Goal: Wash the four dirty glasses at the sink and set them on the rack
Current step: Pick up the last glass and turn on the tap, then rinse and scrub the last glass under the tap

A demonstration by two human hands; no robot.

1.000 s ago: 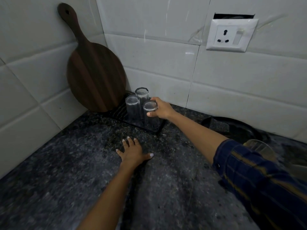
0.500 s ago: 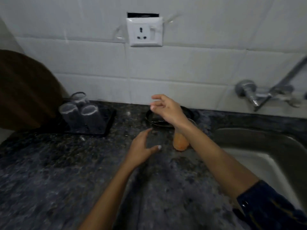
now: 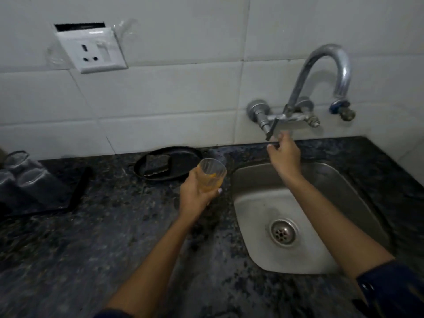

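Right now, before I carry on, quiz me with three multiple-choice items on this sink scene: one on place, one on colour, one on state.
1. Where is the sponge?
A. in the sink
B. on the black plate
C. on the rack

2. What colour is the residue in the held glass?
A. orange
B. green
C. red

3. What is the right hand doing?
A. resting on the counter
B. holding a glass
C. reaching the tap lever

Key: 1 B, the sponge lies on the black plate. 2 A, the glass in the left hand shows orange. 3 C, the right hand is at the tap lever.
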